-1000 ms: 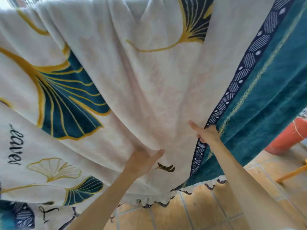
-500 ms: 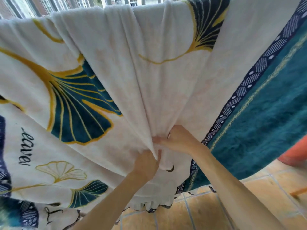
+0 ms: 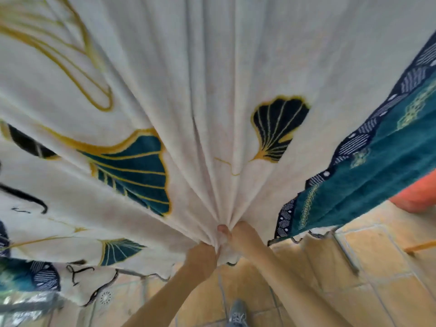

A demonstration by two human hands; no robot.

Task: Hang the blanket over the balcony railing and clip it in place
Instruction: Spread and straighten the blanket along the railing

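A large cream blanket [image 3: 212, 79] with teal, navy and gold leaf prints and a teal border [image 3: 368, 182] hangs down in front of me and fills most of the head view. My left hand [image 3: 203, 257] and my right hand [image 3: 238, 232] grip the cloth side by side near its lower edge, bunching it into folds that fan upward. The railing and any clips are hidden behind the blanket.
Orange floor tiles [image 3: 354, 279] lie below, with a round floor drain [image 3: 105, 297] at lower left. An orange-red pot [image 3: 417, 192] stands at the right behind the blanket's teal edge. My grey shoe [image 3: 237, 313] shows at the bottom.
My hands went from resting apart on the cloth to gripping it together and drawing it downward. The view dropped, so the blanket's top edge and the buildings beyond left the frame.
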